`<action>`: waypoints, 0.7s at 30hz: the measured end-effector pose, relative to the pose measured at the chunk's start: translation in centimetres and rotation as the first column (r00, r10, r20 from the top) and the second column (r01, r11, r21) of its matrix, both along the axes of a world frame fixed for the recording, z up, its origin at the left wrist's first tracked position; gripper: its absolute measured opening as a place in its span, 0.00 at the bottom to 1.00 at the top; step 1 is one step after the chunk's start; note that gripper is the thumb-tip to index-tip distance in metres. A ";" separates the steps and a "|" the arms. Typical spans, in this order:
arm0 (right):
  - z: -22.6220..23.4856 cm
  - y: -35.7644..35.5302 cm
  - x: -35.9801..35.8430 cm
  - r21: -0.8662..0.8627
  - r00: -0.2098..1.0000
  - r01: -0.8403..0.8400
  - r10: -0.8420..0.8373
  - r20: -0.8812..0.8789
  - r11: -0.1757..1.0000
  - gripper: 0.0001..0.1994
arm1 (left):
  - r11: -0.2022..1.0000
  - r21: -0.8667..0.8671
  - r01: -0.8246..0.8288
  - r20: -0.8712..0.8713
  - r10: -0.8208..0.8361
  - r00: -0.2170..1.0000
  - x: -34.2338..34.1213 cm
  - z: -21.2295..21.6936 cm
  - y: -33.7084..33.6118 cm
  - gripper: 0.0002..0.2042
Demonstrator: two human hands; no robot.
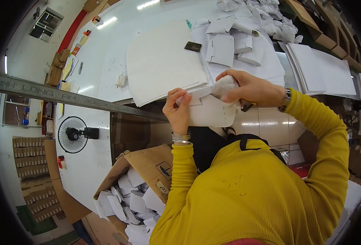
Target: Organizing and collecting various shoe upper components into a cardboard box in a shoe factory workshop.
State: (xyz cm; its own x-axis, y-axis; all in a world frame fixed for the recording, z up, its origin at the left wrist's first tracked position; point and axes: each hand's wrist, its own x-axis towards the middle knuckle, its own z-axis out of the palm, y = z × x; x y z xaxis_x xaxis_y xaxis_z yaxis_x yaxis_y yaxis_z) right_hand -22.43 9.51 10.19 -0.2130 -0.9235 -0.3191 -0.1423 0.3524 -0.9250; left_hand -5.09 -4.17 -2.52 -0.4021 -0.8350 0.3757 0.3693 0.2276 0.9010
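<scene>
At the table's near edge my left hand (pixel 178 109) pinches a white folded card box (pixel 213 115) between thumb and fingers, by its upper left flap. My right hand (pixel 256 89) is closed round a small bundle wrapped in white paper (pixel 225 85). That bundle sits right against the box's open upper edge; whether part of it is inside cannot be made out. What the paper wraps is hidden. Just beyond both hands lies a stack of large white sheets (pixel 164 61), with a small dark block (pixel 192 46) on top.
Several finished-looking white card boxes (pixel 221 50) lie on sheets at the back right, beside crumpled paper bundles (pixel 276 24). A brown carton (pixel 147 163) full of white boxes stands by my left arm. A metal bar (pixel 78 98) crosses the left; a black fan (pixel 73 134) stands beyond it.
</scene>
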 end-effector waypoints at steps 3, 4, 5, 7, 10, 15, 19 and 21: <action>-0.3 0.9 -1.3 0.042 0.969 -0.190 0.180 0.169 0.981 0.25 | 0.987 0.060 0.151 0.002 -0.152 0.988 0.0 -0.8 0.1 0.06; -0.8 1.2 -1.6 0.000 0.943 -0.271 0.266 0.201 0.963 0.25 | 0.983 0.052 0.175 0.012 -0.176 0.984 -0.3 -1.1 0.4 0.06; -1.0 1.6 -1.7 0.009 0.947 -0.261 0.254 0.196 0.965 0.25 | 0.981 0.059 0.185 0.003 -0.186 0.983 -0.5 -1.3 0.8 0.06; -1.3 2.5 -1.8 0.007 0.953 -0.291 0.291 -0.090 0.957 0.25 | 0.964 0.146 0.223 -0.037 -0.220 0.975 -1.3 -1.6 2.0 0.06; -4.7 5.1 -2.4 0.004 0.985 -0.161 0.160 0.070 0.987 0.25 | 0.981 0.092 0.169 0.222 -0.186 0.957 -1.9 -2.7 3.1 0.06; -6.1 6.8 -1.9 -0.023 0.930 -0.367 0.367 -0.009 0.930 0.24 | 0.923 0.250 0.294 0.189 -0.344 0.920 -0.1 -5.7 4.6 0.05; -9.3 12.3 -0.9 0.044 0.920 -0.238 0.240 -0.308 0.970 0.24 | 0.879 0.279 0.387 0.206 -0.448 0.870 -1.3 -8.8 9.8 0.05; -10.4 15.7 1.6 0.024 0.924 0.066 -0.052 -0.378 0.998 0.21 | 0.835 0.415 0.362 0.157 -0.458 0.875 -2.0 -9.7 12.2 0.05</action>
State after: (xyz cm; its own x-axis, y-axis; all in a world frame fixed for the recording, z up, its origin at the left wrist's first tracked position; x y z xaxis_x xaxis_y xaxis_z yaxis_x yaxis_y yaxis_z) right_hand -20.80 25.19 -0.21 -0.3775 -0.8953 -0.2367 -0.4558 0.4021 -0.7941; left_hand -7.08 8.02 -12.20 -0.7751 -0.6276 -0.0732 0.1159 -0.2551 0.9600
